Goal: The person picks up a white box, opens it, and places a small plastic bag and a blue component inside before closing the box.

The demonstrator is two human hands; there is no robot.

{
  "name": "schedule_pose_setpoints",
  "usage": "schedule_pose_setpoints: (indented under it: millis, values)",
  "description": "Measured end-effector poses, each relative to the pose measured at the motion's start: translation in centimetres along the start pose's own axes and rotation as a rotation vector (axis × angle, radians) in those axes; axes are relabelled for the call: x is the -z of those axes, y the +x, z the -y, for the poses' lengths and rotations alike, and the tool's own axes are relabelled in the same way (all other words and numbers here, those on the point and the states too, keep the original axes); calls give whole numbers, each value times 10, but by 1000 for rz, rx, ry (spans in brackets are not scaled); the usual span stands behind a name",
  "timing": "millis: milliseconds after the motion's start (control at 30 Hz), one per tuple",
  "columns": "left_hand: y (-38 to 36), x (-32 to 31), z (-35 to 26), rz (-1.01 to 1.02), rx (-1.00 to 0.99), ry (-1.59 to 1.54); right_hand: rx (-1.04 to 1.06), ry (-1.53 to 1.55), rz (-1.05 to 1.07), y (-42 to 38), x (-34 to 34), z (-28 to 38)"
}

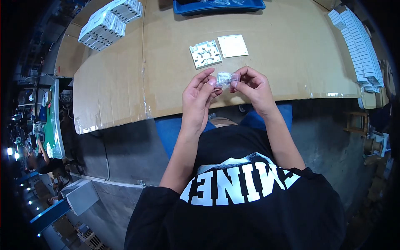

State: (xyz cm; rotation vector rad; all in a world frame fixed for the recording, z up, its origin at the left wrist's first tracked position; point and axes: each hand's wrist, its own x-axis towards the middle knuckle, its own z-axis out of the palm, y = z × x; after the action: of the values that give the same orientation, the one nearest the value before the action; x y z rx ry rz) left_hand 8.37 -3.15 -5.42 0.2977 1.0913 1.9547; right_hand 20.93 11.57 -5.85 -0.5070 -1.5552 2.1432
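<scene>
Between my two hands, near the front edge of the table, is a small clear plastic bag (224, 78) with little white parts inside. My left hand (199, 95) pinches its left end between thumb and fingertips. At the other end, my right hand (253, 86) grips the bag between thumb and index finger. Just beyond my hands lies an open white square plastic box (205, 54), its moulded inside facing up. Beside it on the right lies a flat white square cover (233, 46).
Cardboard covers the table (112, 91). Stacked white boxes (104, 27) stand at the back left, and a long stack of white boxes (359, 50) at the right edge. A blue tray (218, 8) holding clear bags sits at the back. Another person (46, 160) is far left.
</scene>
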Motion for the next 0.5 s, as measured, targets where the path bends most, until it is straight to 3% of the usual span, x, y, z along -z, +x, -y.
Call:
schedule_pose_setpoints:
  millis: [167,367,500]
  values:
    - [3,2,3,-15,139,101,-5,-51,41,1,5,-8]
    - [6,5,7,7,230,8,1,-119,105,2,11,-4]
    - [10,3,5,2,5,105,34,-154,55,4,8,1]
